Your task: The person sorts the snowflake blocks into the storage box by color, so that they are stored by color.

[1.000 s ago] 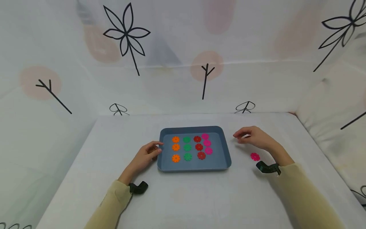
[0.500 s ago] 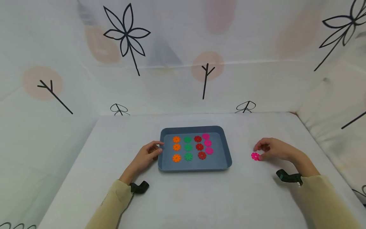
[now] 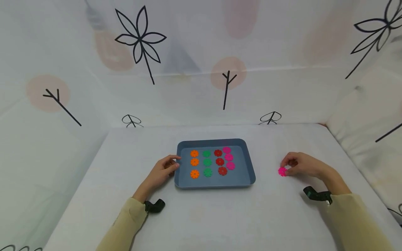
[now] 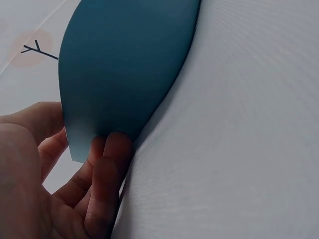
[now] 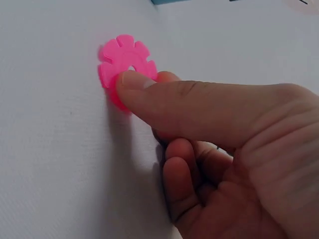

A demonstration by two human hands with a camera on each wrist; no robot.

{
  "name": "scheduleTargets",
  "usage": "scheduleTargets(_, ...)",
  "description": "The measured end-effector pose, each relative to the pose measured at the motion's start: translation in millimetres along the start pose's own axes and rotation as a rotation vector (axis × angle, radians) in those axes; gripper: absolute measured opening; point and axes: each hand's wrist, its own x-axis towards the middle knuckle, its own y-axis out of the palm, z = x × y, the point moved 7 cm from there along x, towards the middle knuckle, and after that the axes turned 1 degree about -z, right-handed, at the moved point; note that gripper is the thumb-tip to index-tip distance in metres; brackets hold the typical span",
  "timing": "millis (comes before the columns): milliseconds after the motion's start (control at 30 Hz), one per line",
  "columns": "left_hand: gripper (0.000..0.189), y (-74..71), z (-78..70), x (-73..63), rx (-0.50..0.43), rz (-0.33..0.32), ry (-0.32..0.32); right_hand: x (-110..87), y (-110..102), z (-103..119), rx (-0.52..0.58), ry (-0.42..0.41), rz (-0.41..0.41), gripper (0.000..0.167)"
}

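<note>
My right hand (image 3: 306, 166) pinches a pink notched plastic disc (image 5: 124, 52) between thumb and fingers, to the right of the tray. The right wrist view shows the thumb flat on the disc's face, the disc tilted up against the white cloth. My left hand (image 3: 161, 173) holds the left end of the blue-grey tray (image 3: 242, 178), fingertips against its outer wall (image 4: 129, 64). Inside the tray lie columns of similar discs: three orange (image 3: 194, 162), three green (image 3: 207, 162), three red (image 3: 220, 161) and three pink (image 3: 229, 157) ones, the pink set higher.
A white cloth (image 3: 207, 219) covers the table under the tray. Pale fabric walls (image 3: 188, 97) with black plant drawings rise behind it and on both sides. Each wrist wears a dark camera strap (image 3: 317, 194).
My right hand has moved right from beside the tray to the loose pink disc and now pinches it, tipping it up. The left hand stays at the tray.
</note>
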Motion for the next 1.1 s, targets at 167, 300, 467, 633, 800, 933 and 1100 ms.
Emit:
scheduleTargets(167, 0.033, -0.5, -1.0, 0.8, -0.004, 0.003, -0.003, 0.2, 0.7, -5.0, 0.113, 0.018, 0.058, 0.019)
scheduleTargets(300, 0.033, -0.1, -1.6, 2.2, 0.000, 0.000, 0.004, 0.2, 1.3, -7.3, 0.181, 0.020, 0.104, 0.015)
scheduleTargets(467, 0.032, 0.8, -3.3, 1.1, 0.004, 0.001, 0.001, 0.6, 1.8, -6.2, 0.201, 0.006, 0.124, 0.013)
scheduleTargets(633, 0.032, 1.6, -2.3, -1.1, 0.003, -0.001, -0.002, -1.2, 1.4, -10.1, 0.227, 0.021, 0.102, 0.017)
scheduleTargets(800, 0.032, 1.1, 2.1, -3.6, 0.008, -0.002, -0.007, -1.6, 2.0, -11.3, 0.233, 0.032, 0.085, 0.020)
scheduleTargets(933, 0.032, 0.3, 2.2, -2.4, 0.007, -0.005, 0.000, 1.8, 0.9, -5.6, 0.200, 0.031, 0.072, 0.021)
scheduleTargets(1100, 0.032, 0.1, 0.7, 0.1, 0.002, -0.004, 0.008, 6.6, 0.2, 1.5, 0.140, 0.027, 0.046, 0.022)
